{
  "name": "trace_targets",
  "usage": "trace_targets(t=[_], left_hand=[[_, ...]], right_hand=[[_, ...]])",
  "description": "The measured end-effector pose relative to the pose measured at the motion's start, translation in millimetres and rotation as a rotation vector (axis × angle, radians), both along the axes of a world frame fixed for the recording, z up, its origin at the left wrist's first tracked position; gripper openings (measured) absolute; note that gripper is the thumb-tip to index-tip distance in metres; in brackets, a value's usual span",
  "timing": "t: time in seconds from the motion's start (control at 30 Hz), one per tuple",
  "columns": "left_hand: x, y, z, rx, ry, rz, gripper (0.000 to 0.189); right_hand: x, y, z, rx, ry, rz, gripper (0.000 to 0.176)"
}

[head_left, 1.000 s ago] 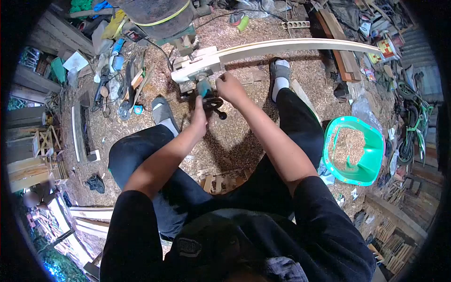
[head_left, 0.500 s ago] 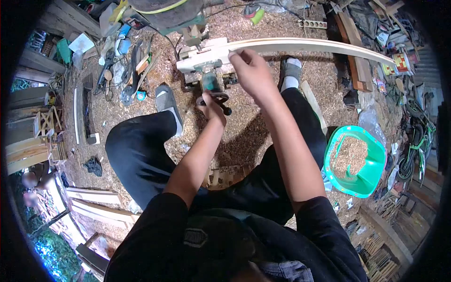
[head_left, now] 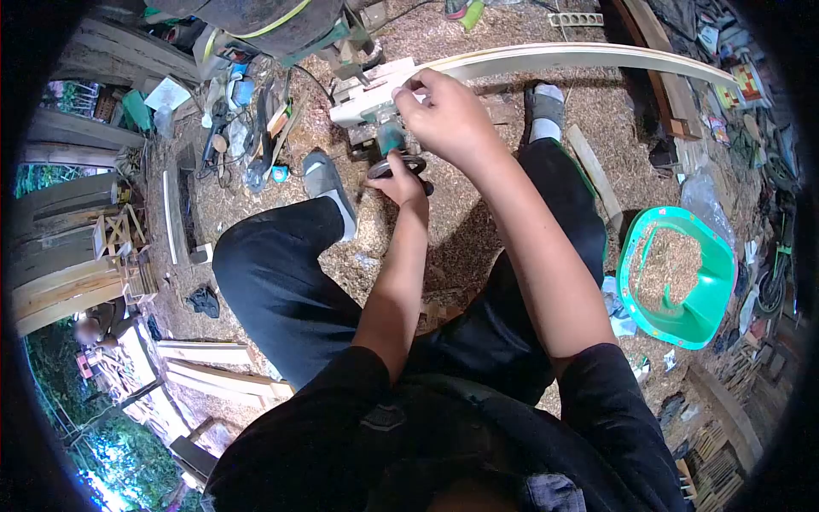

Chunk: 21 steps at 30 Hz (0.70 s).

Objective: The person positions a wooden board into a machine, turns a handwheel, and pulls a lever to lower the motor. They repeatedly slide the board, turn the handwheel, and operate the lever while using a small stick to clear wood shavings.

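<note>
My left hand (head_left: 402, 183) is closed on the rim of a dark handwheel (head_left: 413, 162), below a green-painted metal vise or clamp part (head_left: 390, 138). Above it, my right hand (head_left: 444, 115) has its thumb and forefinger pinched at a pale wooden strip (head_left: 546, 58), near the strip's left end. This long, curved-looking strip reaches far to the right. A shorter pale wood piece (head_left: 388, 72) lies against its left end. Just beyond the wood hangs a machine head (head_left: 348, 60); its tip is hard to make out. My right hand hides part of the clamp.
A green basin (head_left: 718, 294) holding wood shavings stands at my right. Shavings cover the floor. Planks (head_left: 205, 352) lie at lower left, with tools and cables (head_left: 217, 136) at upper left. A large round machine body (head_left: 264, 26) is at the top. A person (head_left: 107, 324) is far left.
My right hand has moved left along the wood toward its end. My left hand has shifted on the handwheel, whose knob sits differently. The whole view has shifted slightly.
</note>
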<state>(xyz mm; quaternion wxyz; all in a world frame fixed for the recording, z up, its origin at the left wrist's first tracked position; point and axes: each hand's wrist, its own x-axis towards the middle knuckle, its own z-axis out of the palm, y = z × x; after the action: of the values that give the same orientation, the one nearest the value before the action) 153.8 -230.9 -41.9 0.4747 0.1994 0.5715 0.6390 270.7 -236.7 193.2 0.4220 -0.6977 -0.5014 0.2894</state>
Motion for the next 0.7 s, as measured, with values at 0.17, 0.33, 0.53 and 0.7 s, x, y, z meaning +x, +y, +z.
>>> trace_targets(t=[0.17,0.33,0.53,0.7], left_hand=[[-16,-11,29,0.368,1.227,-0.036,0.082],[-12,-8,23,0.187,1.197,-0.135,0.074],[-14,0,-7,0.103,0.287,-0.065,0.068],[-13,-21,28,0.228,1.29,-0.22,0.09]], right_hand=[[2,-6,16,0.003,0.059,0.035,0.042],[7,-3,6,-0.002,-0.049,-0.016,0.044],[9,-7,18,-0.012,0.072,0.04,0.046],[8,-4,7,0.01,-0.028,0.005,0.046]])
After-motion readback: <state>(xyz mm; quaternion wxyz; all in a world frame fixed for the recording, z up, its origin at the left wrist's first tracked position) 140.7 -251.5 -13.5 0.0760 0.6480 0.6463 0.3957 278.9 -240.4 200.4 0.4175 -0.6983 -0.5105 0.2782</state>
